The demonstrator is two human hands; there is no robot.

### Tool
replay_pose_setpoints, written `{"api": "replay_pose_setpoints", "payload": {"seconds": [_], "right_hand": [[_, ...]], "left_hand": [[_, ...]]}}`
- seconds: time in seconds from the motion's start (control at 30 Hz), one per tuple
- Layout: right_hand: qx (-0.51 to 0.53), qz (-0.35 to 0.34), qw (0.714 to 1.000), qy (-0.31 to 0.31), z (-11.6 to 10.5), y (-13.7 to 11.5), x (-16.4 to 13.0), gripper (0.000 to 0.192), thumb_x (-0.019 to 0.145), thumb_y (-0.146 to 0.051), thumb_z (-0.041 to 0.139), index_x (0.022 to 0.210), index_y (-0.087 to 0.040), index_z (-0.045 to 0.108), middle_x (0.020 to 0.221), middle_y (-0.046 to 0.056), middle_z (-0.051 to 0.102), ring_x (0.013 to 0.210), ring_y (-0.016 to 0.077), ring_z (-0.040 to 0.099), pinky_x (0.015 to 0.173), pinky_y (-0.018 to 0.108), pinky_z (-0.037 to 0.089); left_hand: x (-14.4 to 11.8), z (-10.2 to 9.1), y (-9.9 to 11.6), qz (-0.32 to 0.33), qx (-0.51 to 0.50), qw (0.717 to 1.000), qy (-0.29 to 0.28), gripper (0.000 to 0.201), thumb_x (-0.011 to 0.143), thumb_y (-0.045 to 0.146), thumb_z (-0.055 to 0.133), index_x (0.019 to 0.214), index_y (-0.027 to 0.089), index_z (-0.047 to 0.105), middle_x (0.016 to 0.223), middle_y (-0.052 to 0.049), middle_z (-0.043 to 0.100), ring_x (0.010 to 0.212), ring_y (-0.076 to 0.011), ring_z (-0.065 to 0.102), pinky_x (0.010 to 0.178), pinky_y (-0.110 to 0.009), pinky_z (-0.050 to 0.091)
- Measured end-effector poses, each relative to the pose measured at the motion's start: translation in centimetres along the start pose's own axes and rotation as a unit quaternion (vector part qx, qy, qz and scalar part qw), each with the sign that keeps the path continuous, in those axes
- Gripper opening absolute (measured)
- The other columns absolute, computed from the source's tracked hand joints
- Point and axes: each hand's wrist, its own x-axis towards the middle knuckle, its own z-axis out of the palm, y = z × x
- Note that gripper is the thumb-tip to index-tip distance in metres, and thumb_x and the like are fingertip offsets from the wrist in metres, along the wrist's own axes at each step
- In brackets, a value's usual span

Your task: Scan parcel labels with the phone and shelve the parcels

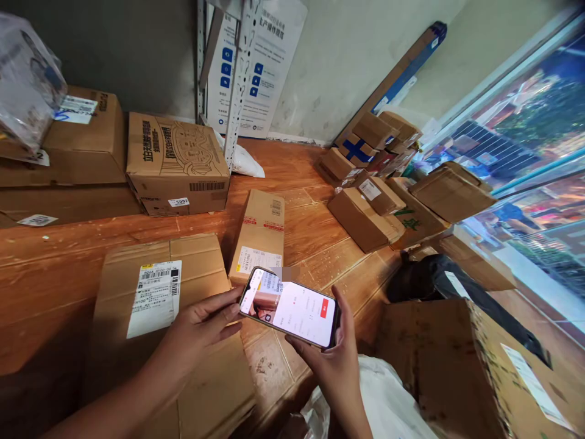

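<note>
A smartphone [289, 306] with a lit screen is held flat over the floor between both my hands. My right hand [333, 360] grips its right end from below. My left hand [201, 329] touches its left end with thumb and fingertips. Just beyond the phone lies a narrow cardboard box [260, 235] with a white shipping label. Under my left hand sits a large flat cardboard box [192, 286] carrying a barcode label [155, 297].
Cardboard parcels surround me on the brown tiled floor [315, 238]: a printed box [176, 163] at the back, a pile of small boxes [375, 177] at right, a big box [461, 366] and a black bag [439, 280] near right. A white bag [388, 402] lies below my right hand.
</note>
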Motion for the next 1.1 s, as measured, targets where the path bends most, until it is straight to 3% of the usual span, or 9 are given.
{"api": "replay_pose_setpoints", "payload": {"seconds": [0.2,0.47,0.7,0.83,0.93,1.03,1.1], "right_hand": [[-0.008,-0.007,1.000,-0.008,-0.1,-0.5,0.0,0.101,0.059,-0.025,0.084,0.141,-0.024,0.025,0.122,0.013,0.055,0.106,0.0278,0.059,0.092,0.044,0.053],[0.015,0.019,1.000,-0.006,0.2,-0.9,-0.1,0.102,0.057,-0.024,0.084,0.141,-0.023,0.025,0.122,0.012,0.055,0.107,0.0259,0.059,0.094,0.042,0.052],[0.021,0.024,0.999,-0.005,0.4,-1.0,-0.1,0.100,0.058,-0.024,0.083,0.140,-0.023,0.026,0.119,0.012,0.056,0.106,0.0270,0.060,0.092,0.042,0.053],[0.035,0.030,0.999,0.007,0.3,-0.1,-0.2,0.106,0.052,-0.028,0.088,0.140,-0.025,0.029,0.119,0.011,0.056,0.109,0.0281,0.058,0.094,0.044,0.052],[0.120,0.062,0.989,-0.055,0.1,1.2,-0.6,0.099,0.051,-0.034,0.090,0.134,-0.028,0.036,0.115,0.008,0.061,0.101,0.0240,0.062,0.082,0.036,0.058],[0.232,0.131,0.948,-0.176,0.5,2.5,-1.5,0.056,0.072,-0.044,0.076,0.119,-0.028,0.050,0.096,0.003,0.067,0.072,0.0171,0.065,0.051,0.025,0.056],[0.293,0.187,0.906,-0.242,1.3,3.0,-2.2,0.038,0.079,-0.048,0.067,0.109,-0.026,0.057,0.085,0.002,0.068,0.062,0.0161,0.064,0.043,0.024,0.052]], "left_hand": [[0.2,-0.2,-0.4,-0.001,-0.006,1.000,0.000,0.056,0.052,0.050,0.083,0.103,0.029,0.071,0.118,0.000,0.068,0.107,-0.0233,0.064,0.093,-0.036,0.055],[0.2,-0.4,-0.4,0.025,0.005,1.000,0.009,0.053,0.054,0.049,0.082,0.101,0.026,0.072,0.115,-0.004,0.069,0.105,-0.0281,0.065,0.095,-0.046,0.054],[0.1,-0.1,-0.1,-0.009,-0.023,0.999,0.022,0.057,0.043,0.051,0.087,0.094,0.030,0.074,0.111,0.000,0.071,0.104,-0.0243,0.066,0.093,-0.038,0.056],[0.1,-0.1,-0.2,0.007,-0.027,0.999,0.029,0.058,0.044,0.052,0.086,0.096,0.028,0.074,0.112,-0.001,0.071,0.100,-0.0224,0.067,0.087,-0.033,0.059],[0.1,-0.4,0.3,0.044,-0.045,0.997,0.042,0.052,0.053,0.052,0.083,0.098,0.028,0.073,0.117,-0.001,0.069,0.103,-0.0204,0.065,0.082,-0.027,0.059],[0.2,-1.1,1.3,0.072,-0.066,0.994,0.045,0.045,0.060,0.051,0.080,0.097,0.026,0.073,0.113,-0.002,0.071,0.102,-0.0198,0.065,0.080,-0.026,0.059],[0.3,-1.4,2.1,0.072,-0.060,0.994,0.048,0.044,0.062,0.051,0.079,0.096,0.025,0.073,0.106,-0.004,0.073,0.096,-0.0195,0.066,0.076,-0.026,0.059]]}}
